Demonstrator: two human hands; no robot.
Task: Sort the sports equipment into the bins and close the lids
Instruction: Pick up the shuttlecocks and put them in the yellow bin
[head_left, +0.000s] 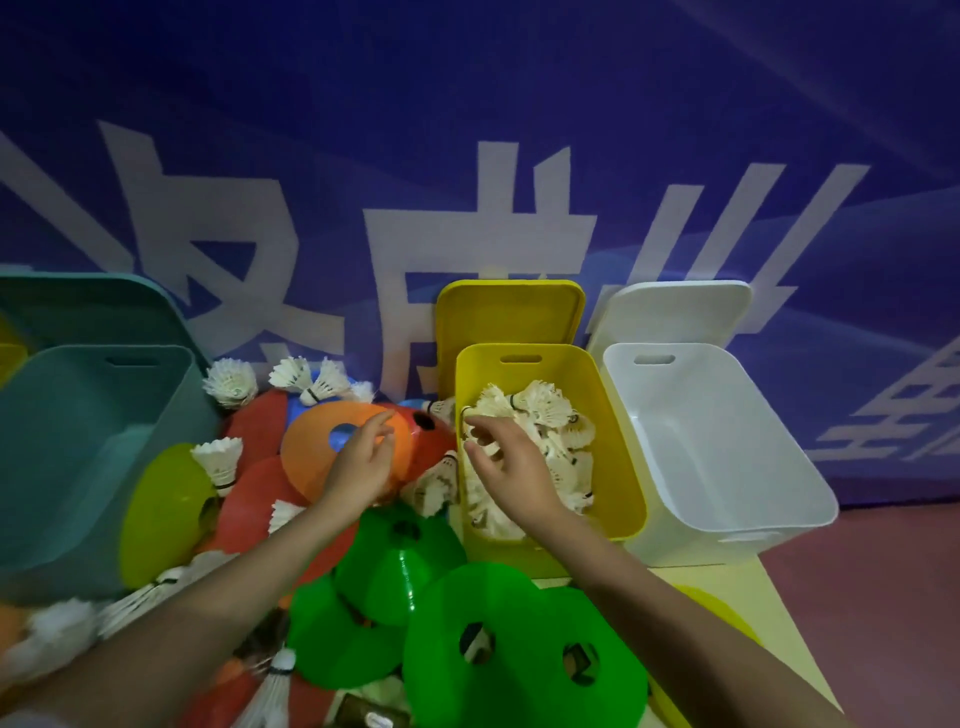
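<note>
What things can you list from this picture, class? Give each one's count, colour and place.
Yellow bin: one, middle right, holds white shuttlecocks.
White bin: one, far right, nothing visible inside.
Teal bin: one, far left.
Lids: three, yellow, white and teal, each upright behind its bin.
Loose shuttlecocks: several, white, scattered among the cones.
Disc cones: many, orange, red, green, yellow and blue, piled between the teal and yellow bins.
Banner: one, blue with white characters, behind.
Left hand: over orange cone, fingers relaxed.
Right hand: over the yellow bin, grip unclear.

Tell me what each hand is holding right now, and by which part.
Nothing: the left hand hovers open over the orange cone; the right hand is open above the yellow bin.
</note>
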